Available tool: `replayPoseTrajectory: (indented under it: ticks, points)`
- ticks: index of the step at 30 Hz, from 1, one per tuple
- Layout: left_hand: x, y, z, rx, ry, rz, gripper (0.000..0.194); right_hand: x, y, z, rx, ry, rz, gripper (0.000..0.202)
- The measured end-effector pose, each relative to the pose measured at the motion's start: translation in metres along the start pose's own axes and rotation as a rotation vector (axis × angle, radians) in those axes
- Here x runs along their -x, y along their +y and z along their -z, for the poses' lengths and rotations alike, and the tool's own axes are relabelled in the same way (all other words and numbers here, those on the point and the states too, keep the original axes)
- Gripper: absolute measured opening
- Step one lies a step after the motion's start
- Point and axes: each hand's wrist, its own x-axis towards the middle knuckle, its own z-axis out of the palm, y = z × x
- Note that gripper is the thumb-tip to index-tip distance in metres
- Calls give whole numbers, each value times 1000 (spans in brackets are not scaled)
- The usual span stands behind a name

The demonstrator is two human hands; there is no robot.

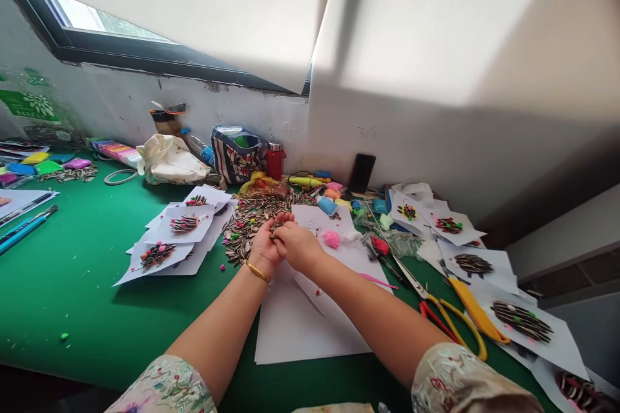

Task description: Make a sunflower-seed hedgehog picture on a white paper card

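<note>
At centre frame, just beside the heaped seeds (pixel 238 242), I held the left hand (pixel 266 248) cupped open and the right hand (pixel 301 246) bunched over it, whether clamped on anything I couldn't tell, so a steady palm and light fingertip pressure seemed best.

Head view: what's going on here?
A person's left hand is cupped palm up, the right hand bent over it; something small and dark, possibly seeds, shows between them. A seed pile lies just beyond, white paper beneath, a pink lump to the right. Sheets bearing seed figures lie on both sides.
</note>
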Motion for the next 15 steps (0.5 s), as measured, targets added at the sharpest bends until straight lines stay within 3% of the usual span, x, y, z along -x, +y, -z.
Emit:
replayPoseTrajectory:
  ticks: [10, 15]
  points:
    - [1, 1, 5, 68, 40, -37, 25, -26, 43, 7, -185, 219, -187, 23]
    - [6, 13, 3, 133, 14, -133, 30, -23, 58, 8, -212, 205, -229, 12]
